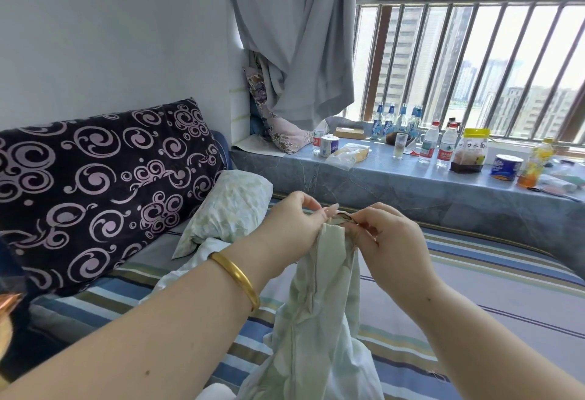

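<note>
A pale green cloth cover (319, 314) hangs from both hands over the striped bed. My left hand (294, 225), with a gold bangle on its wrist, pinches the cloth's top edge between thumb and fingers. My right hand (386, 235) pinches the same edge just to the right, at what looks like a small zip end (343, 217). The two hands almost touch. The cloth's lower part bunches on the bed near my lap.
A pillow in a matching pale green case (228, 209) lies at the bed head by a dark swirl-patterned cushion (104, 184). The striped sheet (474, 298) covers the bed. The blue window ledge (395, 190) carries bottles, a glass, jars and tissue rolls. A grey curtain (294, 35) hangs above.
</note>
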Demonstrator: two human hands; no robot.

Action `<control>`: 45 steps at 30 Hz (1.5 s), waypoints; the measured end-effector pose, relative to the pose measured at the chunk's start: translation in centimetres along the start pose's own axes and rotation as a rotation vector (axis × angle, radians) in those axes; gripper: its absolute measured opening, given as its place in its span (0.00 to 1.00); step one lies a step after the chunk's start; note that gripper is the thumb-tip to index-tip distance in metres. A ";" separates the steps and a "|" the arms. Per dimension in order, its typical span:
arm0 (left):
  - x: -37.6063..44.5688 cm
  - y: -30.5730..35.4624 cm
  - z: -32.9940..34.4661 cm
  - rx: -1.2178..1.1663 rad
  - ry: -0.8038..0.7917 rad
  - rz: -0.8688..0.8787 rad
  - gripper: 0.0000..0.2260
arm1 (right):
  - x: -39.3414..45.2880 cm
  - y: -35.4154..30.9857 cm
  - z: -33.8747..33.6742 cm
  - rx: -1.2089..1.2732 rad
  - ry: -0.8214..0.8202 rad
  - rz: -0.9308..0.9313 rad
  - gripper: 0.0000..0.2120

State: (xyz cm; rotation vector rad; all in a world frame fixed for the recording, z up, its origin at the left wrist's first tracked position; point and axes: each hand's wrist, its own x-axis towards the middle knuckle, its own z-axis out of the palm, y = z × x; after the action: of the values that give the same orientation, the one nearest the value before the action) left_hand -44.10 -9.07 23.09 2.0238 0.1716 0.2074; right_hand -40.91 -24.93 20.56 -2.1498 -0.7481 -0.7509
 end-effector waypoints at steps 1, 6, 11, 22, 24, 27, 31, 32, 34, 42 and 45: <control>-0.1 0.0 0.1 0.009 0.030 -0.020 0.18 | 0.1 0.1 0.1 0.017 0.013 0.029 0.03; -0.3 0.4 1.0 -0.075 -0.028 -0.021 0.26 | -0.2 0.0 0.7 0.138 0.050 0.146 0.10; 0.0 0.7 1.5 -0.176 -0.095 -0.029 0.20 | -0.5 -0.2 0.9 0.188 0.064 0.203 0.07; 0.2 1.3 2.6 -0.573 -0.137 -0.350 0.10 | 0.5 -0.2 -0.4 0.295 -0.116 0.323 0.05; 0.3 1.4 2.7 -0.645 -0.145 -0.339 0.09 | 0.7 -0.4 -1.0 0.406 -0.179 0.368 0.06; 0.4 1.6 2.6 -0.691 -0.152 -0.282 0.09 | 1.3 -0.7 -1.8 0.647 -0.316 0.432 0.16; 0.8 1.3 2.9 -0.565 -0.134 -0.152 0.12 | 2.2 -0.6 -2.0 0.729 -0.293 0.554 0.22; 0.9 1.0 3.0 -0.481 -0.101 -0.069 0.14 | 2.3 -0.4 -1.9 0.699 -0.289 0.570 0.21; 1.1 0.5 3.1 -0.258 -0.039 0.070 0.17 | 2.6 0.0 -2.0 0.615 -0.330 0.618 0.20; 1.0 -0.3 3.5 0.105 -0.107 0.272 0.18 | 2.5 1.7 -3.3 -0.145 -0.419 0.143 0.23; 1.1 0.1 3.8 0.038 -0.132 0.280 0.17 | 2.2 2.1 -3.2 -0.406 -0.364 -0.088 0.17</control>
State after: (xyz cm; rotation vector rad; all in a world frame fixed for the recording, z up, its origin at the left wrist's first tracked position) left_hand -42.20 -12.22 21.56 2.0875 -0.1939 0.2464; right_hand -38.87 -28.06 22.98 -2.6819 -0.9445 -0.5985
